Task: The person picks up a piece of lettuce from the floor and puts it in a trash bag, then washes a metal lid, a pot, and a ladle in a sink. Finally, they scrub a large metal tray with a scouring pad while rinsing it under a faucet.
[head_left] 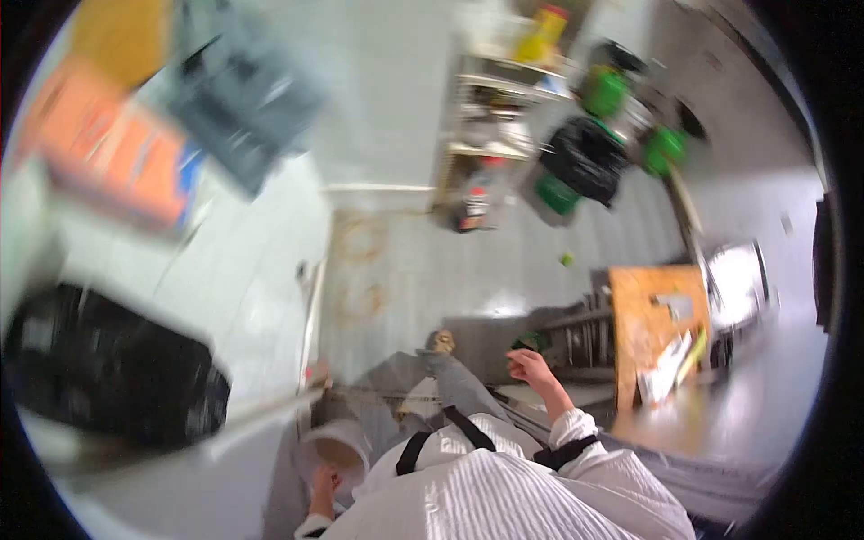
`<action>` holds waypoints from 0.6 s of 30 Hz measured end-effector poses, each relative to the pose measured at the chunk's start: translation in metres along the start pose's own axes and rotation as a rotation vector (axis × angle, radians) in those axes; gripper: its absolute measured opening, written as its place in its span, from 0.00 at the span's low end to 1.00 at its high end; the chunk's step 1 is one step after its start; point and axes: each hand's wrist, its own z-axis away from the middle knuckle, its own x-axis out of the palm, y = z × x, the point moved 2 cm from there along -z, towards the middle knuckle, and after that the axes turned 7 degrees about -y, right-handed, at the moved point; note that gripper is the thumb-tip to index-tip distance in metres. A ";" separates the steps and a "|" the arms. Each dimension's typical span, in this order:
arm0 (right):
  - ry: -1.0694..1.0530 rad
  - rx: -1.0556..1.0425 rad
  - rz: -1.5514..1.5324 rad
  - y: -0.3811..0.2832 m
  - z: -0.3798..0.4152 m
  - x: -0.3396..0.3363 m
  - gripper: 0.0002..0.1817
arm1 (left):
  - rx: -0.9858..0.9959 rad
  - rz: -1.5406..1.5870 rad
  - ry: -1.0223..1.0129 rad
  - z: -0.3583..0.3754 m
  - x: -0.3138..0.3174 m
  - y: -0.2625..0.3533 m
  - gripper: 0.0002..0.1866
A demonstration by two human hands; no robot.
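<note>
Grey floor [405, 270], wooden tabletop [634, 315] off right. Looks like we're mid-step, left hand [326, 479] at a whitish bucket [360, 438], right hand [531, 367] seemingly empty; can't tell how open either is.

The bare right hand [529, 364] is raised in front of the body, with its fingers loosely curled; whether they are fully closed cannot be made out. The right forearm [556, 398] is left bare below a bunched white sleeve [572, 427], and the elbow is bent. The bare left hand [326, 478] is held lower, near the body's left side, with its fingers bent and their grip blurred. The left wrist [321, 506] is exposed beyond a white cuff [311, 525].
</note>
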 end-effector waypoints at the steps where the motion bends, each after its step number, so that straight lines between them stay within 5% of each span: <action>1: -0.020 -0.057 -0.080 -0.003 -0.008 -0.008 0.11 | -0.015 -0.067 -0.066 -0.009 0.009 0.030 0.02; 5: 0.019 -0.172 -0.178 -0.025 -0.063 -0.021 0.11 | 0.014 -0.294 -0.114 -0.062 0.065 0.138 0.04; 8: 0.029 -0.292 -0.288 -0.074 -0.100 -0.062 0.11 | -0.224 -0.320 -0.499 -0.085 0.174 0.276 0.04; 9: 0.063 -0.297 -0.312 -0.088 -0.102 -0.068 0.11 | 0.265 -0.846 -0.730 -0.075 0.213 0.303 0.04; 11: 0.139 -0.328 -0.336 -0.126 -0.110 -0.094 0.11 | 0.577 -1.128 -0.704 -0.077 0.295 0.358 0.05; 12: 0.177 -0.333 -0.350 -0.137 -0.113 -0.104 0.11 | 0.363 -0.903 -0.446 -0.084 0.325 0.379 0.06; 18: 0.308 -0.428 -0.640 -0.216 -0.103 -0.170 0.11 | 0.586 -1.063 -0.652 -0.014 0.569 0.498 0.07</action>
